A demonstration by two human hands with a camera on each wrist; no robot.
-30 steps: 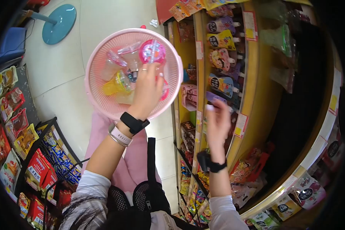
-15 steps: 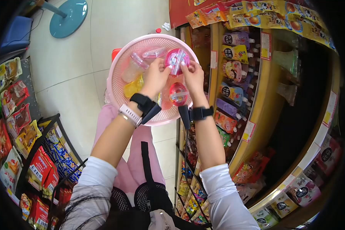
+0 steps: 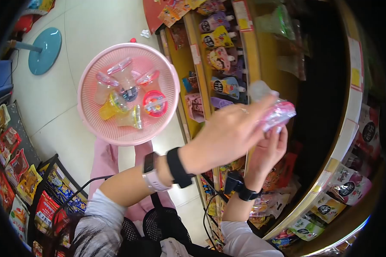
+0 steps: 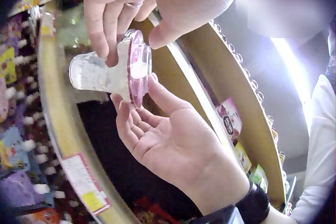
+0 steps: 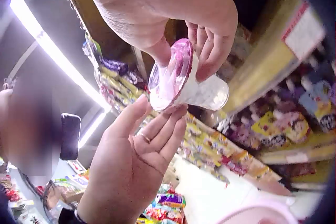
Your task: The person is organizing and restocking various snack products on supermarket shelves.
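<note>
A clear plastic cup with a pink domed lid (image 3: 278,115) is held up in front of the shelves at the right. My left hand (image 3: 227,133) reaches across and grips it from above; in the left wrist view its fingers lie along the cup's side (image 4: 97,71), with the thumb at the lid. From below, my right hand (image 3: 268,156) holds the lid's rim between thumb and fingers. Pale contents show through the cup wall (image 5: 207,92) in the right wrist view.
A pink basket (image 3: 128,46) at the left holds several similar cups, one with a red lid (image 3: 155,103). Shelves of spouted pouches (image 3: 227,87) run along the right. Bagged snacks (image 3: 47,210) line the lower left; a teal round stand base (image 3: 45,50) is on the floor.
The left hand was in the basket, then both hands held the pink-lidded cup there. Now both hands and the cup are out of the basket, farther right before the shelves. The view has shifted right.
</note>
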